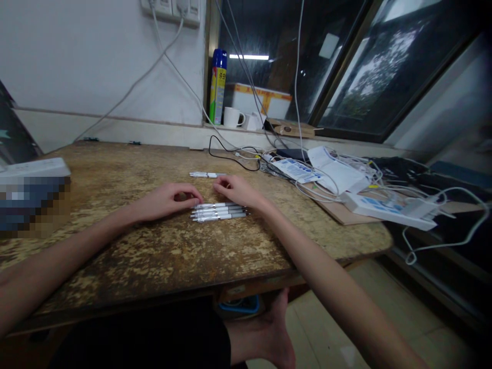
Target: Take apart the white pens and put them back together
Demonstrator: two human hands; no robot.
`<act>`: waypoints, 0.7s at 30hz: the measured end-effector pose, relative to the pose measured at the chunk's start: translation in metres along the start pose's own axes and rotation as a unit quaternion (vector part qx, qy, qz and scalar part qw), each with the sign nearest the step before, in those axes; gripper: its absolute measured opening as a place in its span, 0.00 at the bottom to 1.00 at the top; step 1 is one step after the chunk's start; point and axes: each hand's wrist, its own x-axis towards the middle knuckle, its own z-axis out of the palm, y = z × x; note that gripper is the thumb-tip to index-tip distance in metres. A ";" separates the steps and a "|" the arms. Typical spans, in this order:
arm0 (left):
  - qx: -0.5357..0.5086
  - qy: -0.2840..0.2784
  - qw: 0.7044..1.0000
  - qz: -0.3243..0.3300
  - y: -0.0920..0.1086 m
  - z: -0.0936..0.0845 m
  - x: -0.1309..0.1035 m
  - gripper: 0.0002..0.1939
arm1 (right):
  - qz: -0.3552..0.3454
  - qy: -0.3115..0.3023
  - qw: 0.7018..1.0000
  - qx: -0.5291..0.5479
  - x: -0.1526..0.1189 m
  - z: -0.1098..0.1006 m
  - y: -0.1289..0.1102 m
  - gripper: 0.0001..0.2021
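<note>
Several white and grey pens (219, 212) lie side by side in a row on the worn wooden table (146, 261). Farther back, a single similar pen (203, 175) lies apart from them. My left hand (171, 200) is curled, thumb and forefinger meeting at the left end of the rearmost pen in the row; whether they grip it is unclear. Just behind the row, my right hand (240, 190) bends its fingers inward in a pinch. Its forefinger covers the right end of the single pen, and what lies between its fingertips cannot be made out.
A power strip (388, 209), papers (338, 171) and tangled white cables crowd the right side. On the sill stand a spray can (218, 87) and a white mug (232, 117). A black cable (230, 149) curls behind the single pen. A blurred-out object (31, 200) sits at left.
</note>
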 end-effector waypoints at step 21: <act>-0.009 0.041 0.999 0.028 -0.006 0.000 0.001 0.16 | 0.058 0.110 0.987 -0.106 0.004 0.008 0.032 0.15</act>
